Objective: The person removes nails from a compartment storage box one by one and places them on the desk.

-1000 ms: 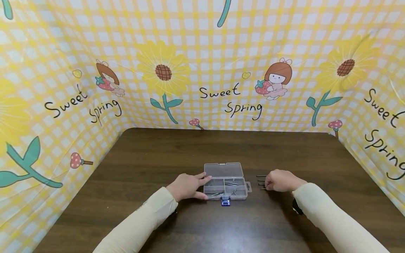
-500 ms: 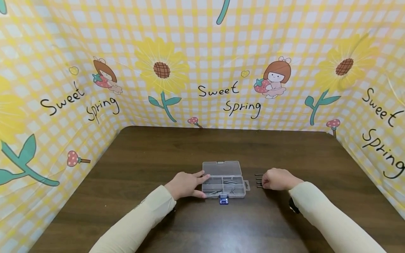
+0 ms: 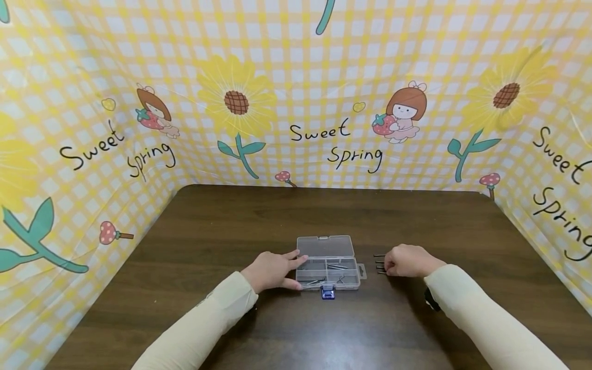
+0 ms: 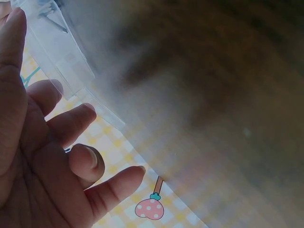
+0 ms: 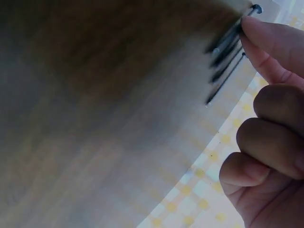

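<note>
Four screws by the right hand, one box by the left

Four loose screws (image 3: 379,262) lie in a row right of the frame's centre. The right hand (image 3: 409,260) pinches one at its right end between thumb and forefinger, other fingers curled, wrist reaching in from the lower right. One clear box (image 3: 349,287) sits near the centre, its lid (image 3: 325,246) folded back, four compartments showing; more screws lie inside, too small to count. The left hand (image 3: 270,271) grasps nothing, fingers spread against the box's left edge. One blue latch (image 3: 328,293) hangs in front.
</note>
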